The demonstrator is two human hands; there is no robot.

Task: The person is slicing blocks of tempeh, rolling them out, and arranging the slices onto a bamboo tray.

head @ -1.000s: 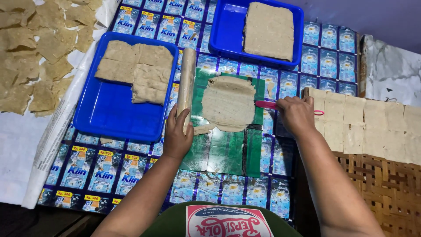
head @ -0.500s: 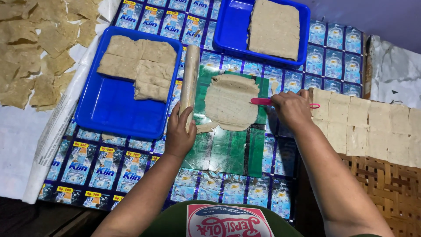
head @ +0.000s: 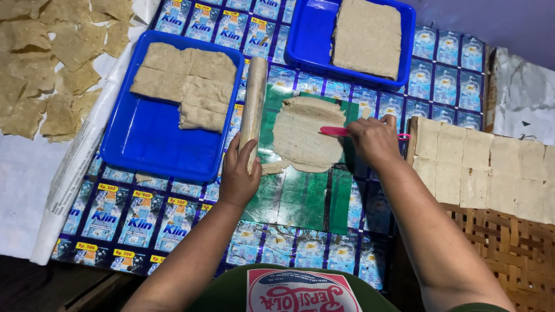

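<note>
A thin round sheet of beige dough (head: 303,134) lies on a green plastic mat (head: 300,193) in the middle of the work surface. My right hand (head: 374,138) grips a pink-handled knife (head: 335,131) whose end rests on the dough sheet's right side. My left hand (head: 240,173) holds the near end of a dough-coloured rolling pin (head: 254,104) lying along the mat's left edge. Small dough trimmings (head: 270,168) sit by the sheet's near-left rim.
A blue tray (head: 151,138) at left holds cut dough rectangles. Another blue tray (head: 310,34) at the back holds a thick dough slab. Dried sheets (head: 52,63) lie on white paper far left. Cut squares (head: 485,167) sit on a woven mat (head: 509,254) at right.
My right hand with the knife has shifted slightly left over the dough sheet. My left hand stays on the rolling pin.
</note>
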